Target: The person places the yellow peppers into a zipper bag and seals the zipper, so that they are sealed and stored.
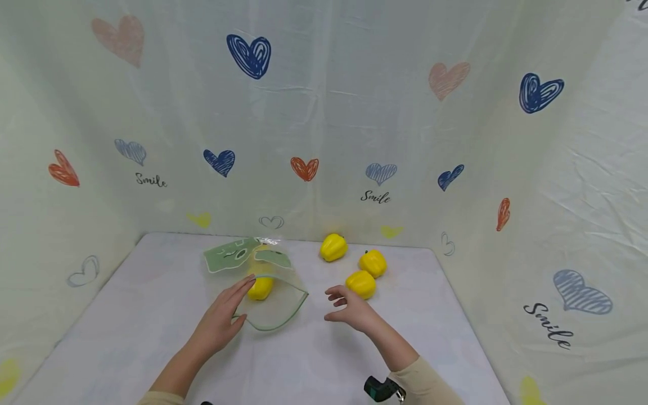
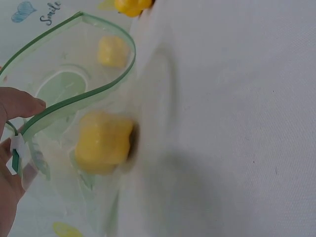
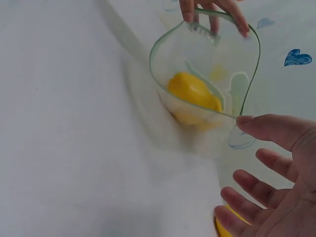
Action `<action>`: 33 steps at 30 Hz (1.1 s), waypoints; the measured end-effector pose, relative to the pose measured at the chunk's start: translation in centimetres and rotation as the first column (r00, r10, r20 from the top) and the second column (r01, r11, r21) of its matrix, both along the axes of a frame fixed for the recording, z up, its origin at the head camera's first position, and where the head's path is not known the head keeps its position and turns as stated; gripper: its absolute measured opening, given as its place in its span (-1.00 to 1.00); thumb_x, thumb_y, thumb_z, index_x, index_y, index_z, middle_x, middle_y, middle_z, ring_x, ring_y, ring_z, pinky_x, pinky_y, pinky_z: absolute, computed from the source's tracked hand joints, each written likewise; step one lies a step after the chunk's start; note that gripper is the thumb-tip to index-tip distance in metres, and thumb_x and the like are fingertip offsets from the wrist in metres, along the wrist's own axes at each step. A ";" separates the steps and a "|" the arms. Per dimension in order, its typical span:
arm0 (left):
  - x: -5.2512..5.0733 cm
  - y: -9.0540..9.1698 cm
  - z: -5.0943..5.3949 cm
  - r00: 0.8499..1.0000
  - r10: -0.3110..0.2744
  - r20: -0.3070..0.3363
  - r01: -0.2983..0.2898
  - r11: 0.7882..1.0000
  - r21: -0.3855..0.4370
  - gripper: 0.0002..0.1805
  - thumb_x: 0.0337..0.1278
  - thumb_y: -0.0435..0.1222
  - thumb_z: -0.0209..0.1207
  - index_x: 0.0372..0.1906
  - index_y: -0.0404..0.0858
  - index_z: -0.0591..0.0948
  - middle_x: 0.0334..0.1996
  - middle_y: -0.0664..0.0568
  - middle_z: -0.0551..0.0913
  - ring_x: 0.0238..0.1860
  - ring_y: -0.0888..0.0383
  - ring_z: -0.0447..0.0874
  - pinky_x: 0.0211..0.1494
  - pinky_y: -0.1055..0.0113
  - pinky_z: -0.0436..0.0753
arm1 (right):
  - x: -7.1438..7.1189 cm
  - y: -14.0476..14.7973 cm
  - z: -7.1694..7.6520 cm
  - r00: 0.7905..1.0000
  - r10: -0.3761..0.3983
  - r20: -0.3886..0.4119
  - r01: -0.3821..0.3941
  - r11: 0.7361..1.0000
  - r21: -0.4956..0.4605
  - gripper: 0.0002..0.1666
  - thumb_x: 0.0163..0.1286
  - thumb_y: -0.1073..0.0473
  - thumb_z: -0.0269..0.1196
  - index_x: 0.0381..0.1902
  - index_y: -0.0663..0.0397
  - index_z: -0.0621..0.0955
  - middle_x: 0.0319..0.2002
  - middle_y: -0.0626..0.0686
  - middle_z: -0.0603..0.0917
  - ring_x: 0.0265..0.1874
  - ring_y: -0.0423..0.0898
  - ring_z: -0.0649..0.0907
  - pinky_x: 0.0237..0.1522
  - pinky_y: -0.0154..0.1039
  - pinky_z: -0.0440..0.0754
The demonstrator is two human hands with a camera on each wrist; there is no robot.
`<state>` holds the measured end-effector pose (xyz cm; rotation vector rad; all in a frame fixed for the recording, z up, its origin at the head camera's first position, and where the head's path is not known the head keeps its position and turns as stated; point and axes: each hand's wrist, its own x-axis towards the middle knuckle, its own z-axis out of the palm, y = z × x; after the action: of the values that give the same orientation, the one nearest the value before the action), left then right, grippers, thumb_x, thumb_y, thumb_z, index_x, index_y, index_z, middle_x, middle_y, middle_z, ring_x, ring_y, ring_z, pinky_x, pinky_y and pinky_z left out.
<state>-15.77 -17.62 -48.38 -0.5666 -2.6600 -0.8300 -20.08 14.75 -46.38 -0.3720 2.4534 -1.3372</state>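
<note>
A clear zip bag point(image 1: 275, 309) with a green rim and green printed patches lies with its mouth spread towards me. My left hand point(image 1: 221, 318) holds the rim on its left side, thumb and fingers apart along the edge, beside a white slider point(image 2: 17, 143). Inside the bag is a yellow bell pepper point(image 1: 260, 289); more yellow shows hazily through the film behind it. My right hand point(image 1: 354, 309) hovers right of the bag, fingers loosely bent and holding nothing. Close beyond it sits a loose yellow bell pepper point(image 1: 360, 284).
Two further yellow bell peppers point(image 1: 333, 247) point(image 1: 373, 263) lie towards the back of the white table point(image 1: 152, 315). A curtain point(image 1: 324, 112) printed with hearts hangs behind. A dark device point(image 1: 379, 388) is by my right sleeve.
</note>
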 end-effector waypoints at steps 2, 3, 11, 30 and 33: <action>0.0 0.0 0.0 1.000 0.002 0.007 -0.003 1.000 0.003 -0.07 -0.20 -0.60 0.40 0.41 -0.27 0.31 0.43 -0.07 0.27 0.33 -0.14 0.30 0.29 -0.10 0.42 | -0.2 0.4 -0.1 1.000 -0.011 -0.001 0.011 1.000 0.006 -0.36 0.15 0.18 0.46 0.18 0.15 0.51 0.09 0.22 0.56 0.06 0.14 0.54 0.03 0.01 0.61; 0.0 0.0 0.0 1.000 0.003 0.010 -0.003 1.000 0.003 -0.07 -0.20 -0.60 0.40 0.41 -0.27 0.31 0.43 -0.07 0.27 0.33 -0.14 0.30 0.29 -0.11 0.42 | -0.3 0.6 -0.2 1.000 -0.015 -0.002 0.015 1.000 0.013 -0.36 0.14 0.18 0.46 0.18 0.15 0.51 0.09 0.22 0.56 0.06 0.14 0.54 0.03 0.01 0.61; 0.1 -0.1 -0.2 1.000 0.001 -0.007 -0.001 1.000 0.004 -0.08 -0.19 -0.60 0.40 0.40 -0.29 0.32 0.42 -0.08 0.28 0.32 -0.13 0.31 0.29 -0.10 0.42 | -1.4 2.2 -0.7 0.994 -0.105 -0.010 0.105 0.993 0.047 -0.33 0.13 0.22 0.47 0.20 0.23 0.50 0.08 0.21 0.56 0.05 0.15 0.55 0.04 0.01 0.62; 0.1 -0.1 -0.3 0.999 -0.002 -0.041 0.002 1.000 -0.001 -0.08 -0.22 -0.61 0.41 0.39 -0.32 0.32 0.41 -0.09 0.28 0.30 -0.13 0.32 0.28 -0.08 0.43 | -3.8 4.8 -0.9 0.944 -0.316 -0.096 0.325 0.940 0.101 -0.37 0.11 0.31 0.45 0.16 0.25 0.52 0.07 0.20 0.58 0.05 0.17 0.54 0.05 0.06 0.59; 0.1 -0.1 -0.4 0.999 -0.002 -0.045 0.001 1.000 -0.006 -0.08 -0.22 -0.61 0.41 0.39 -0.33 0.32 0.41 -0.08 0.28 0.31 -0.12 0.31 0.29 -0.07 0.42 | -4.2 5.0 -1.0 0.936 -0.336 -0.105 0.346 0.932 0.111 -0.36 0.10 0.31 0.46 0.16 0.25 0.52 0.06 0.20 0.58 0.08 0.17 0.52 0.07 0.07 0.57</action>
<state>-15.71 -17.72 -48.79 -0.5821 -2.6228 -0.8004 -24.30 19.75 -47.34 0.0357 2.7521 -1.3022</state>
